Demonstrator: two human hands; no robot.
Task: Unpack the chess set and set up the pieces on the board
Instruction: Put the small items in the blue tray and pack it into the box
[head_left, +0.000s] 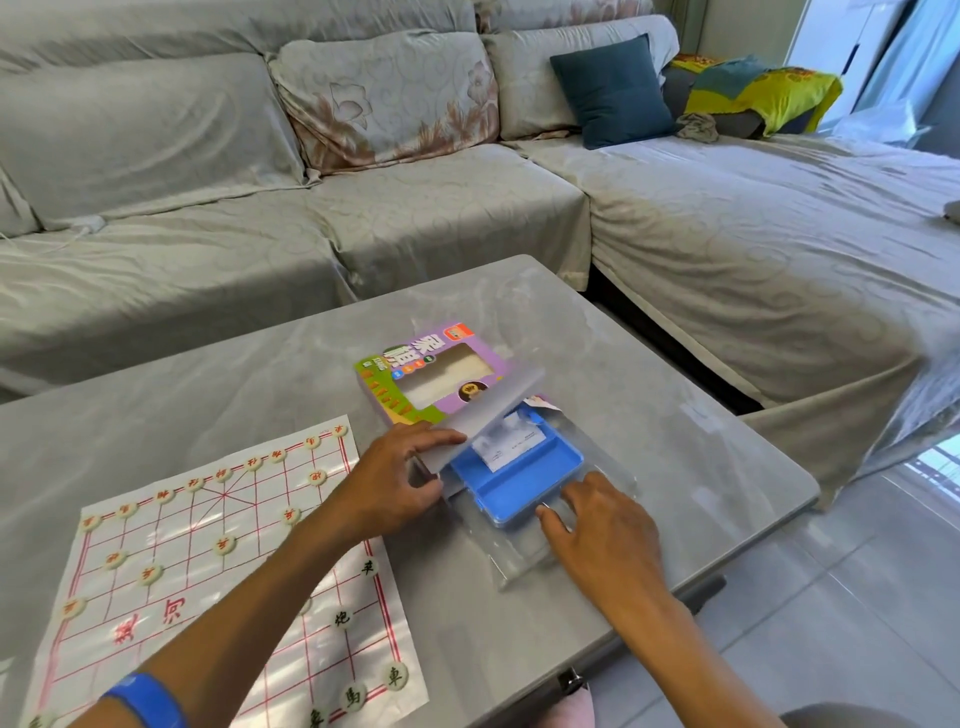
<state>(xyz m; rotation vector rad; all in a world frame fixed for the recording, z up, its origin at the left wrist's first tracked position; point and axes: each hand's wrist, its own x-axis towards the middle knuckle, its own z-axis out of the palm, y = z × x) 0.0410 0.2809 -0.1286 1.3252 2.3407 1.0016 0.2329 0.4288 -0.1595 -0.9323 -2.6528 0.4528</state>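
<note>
Two hands at blue tray (519, 486), left hand (400, 473) gripping translucent lid (483, 410), right hand (597, 519) flat, card text blurred

You've got black characters readable on the round pieces along the near right edge of the paper board (171, 587): 車 on one piece (368, 568), 炮 on another (342, 618), 車 again near the corner (396, 675), and what looks like 馬 beside it (354, 695). On the purple box (415, 374) you can see large white characters, upside down to you, probably 象棋. The red print across the board's middle and on the far pieces is too blurred to read.
</note>
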